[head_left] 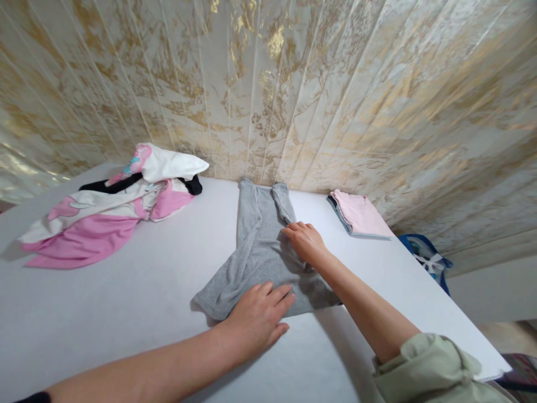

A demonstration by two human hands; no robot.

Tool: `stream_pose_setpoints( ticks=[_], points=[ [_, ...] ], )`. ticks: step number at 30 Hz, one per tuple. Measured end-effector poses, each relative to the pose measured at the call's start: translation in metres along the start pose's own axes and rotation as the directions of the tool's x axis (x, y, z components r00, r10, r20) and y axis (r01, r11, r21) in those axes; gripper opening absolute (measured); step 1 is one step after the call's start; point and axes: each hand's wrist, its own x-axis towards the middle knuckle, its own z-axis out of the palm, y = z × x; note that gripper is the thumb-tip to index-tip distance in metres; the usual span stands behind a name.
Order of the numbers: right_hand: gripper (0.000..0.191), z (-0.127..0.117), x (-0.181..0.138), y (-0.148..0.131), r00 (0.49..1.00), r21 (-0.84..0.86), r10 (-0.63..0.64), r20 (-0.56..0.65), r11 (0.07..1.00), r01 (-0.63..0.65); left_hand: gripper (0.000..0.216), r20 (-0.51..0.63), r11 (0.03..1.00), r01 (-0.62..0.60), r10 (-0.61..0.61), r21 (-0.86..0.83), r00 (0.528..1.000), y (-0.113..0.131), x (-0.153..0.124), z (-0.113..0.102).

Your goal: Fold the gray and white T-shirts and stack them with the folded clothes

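A grey long-sleeved top lies on the white table, its wide hem towards me and its narrow end by the curtain. One sleeve is laid inward along its right side, and soft creases run down the left. My left hand rests palm down on the hem, with the fingers spread and the thumb just off the cloth. Further up, my right hand touches the right side near the sleeve, fingers stretched over the fabric and slightly bent. Its thumb is hidden beneath the hand.
At the back left lies a loose heap of pink, white and black clothes. A folded stack with a pink garment on top sits at the back right. Behind the white table hangs a gold-patterned curtain. A blue bag stands beyond the right edge.
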Motion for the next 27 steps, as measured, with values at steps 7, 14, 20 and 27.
stream_pose_setpoints(
  ticks=[7,14,20,27],
  points=[
    [0.030,0.010,0.005,0.036,0.870,-0.106,0.493,0.020,0.866,-0.489,0.051,0.000,1.000,-0.006,0.006,-0.012,1.000,-0.001,-0.001,-0.001],
    [0.022,0.001,0.001,0.012,0.996,0.006,0.087,0.034,0.996,-0.087,0.051,0.003,1.000,0.000,0.000,-0.023,1.000,-0.001,-0.001,0.000],
    [0.021,0.002,0.008,0.004,0.998,-0.056,0.027,0.058,0.998,-0.024,0.051,0.024,1.000,0.000,0.000,-0.011,1.000,0.000,0.000,-0.003],
    [0.019,-0.003,0.013,0.005,0.993,-0.086,0.015,0.116,0.996,-0.005,0.053,0.044,1.000,0.004,-0.004,-0.013,0.999,0.001,0.000,-0.005]
  ],
)
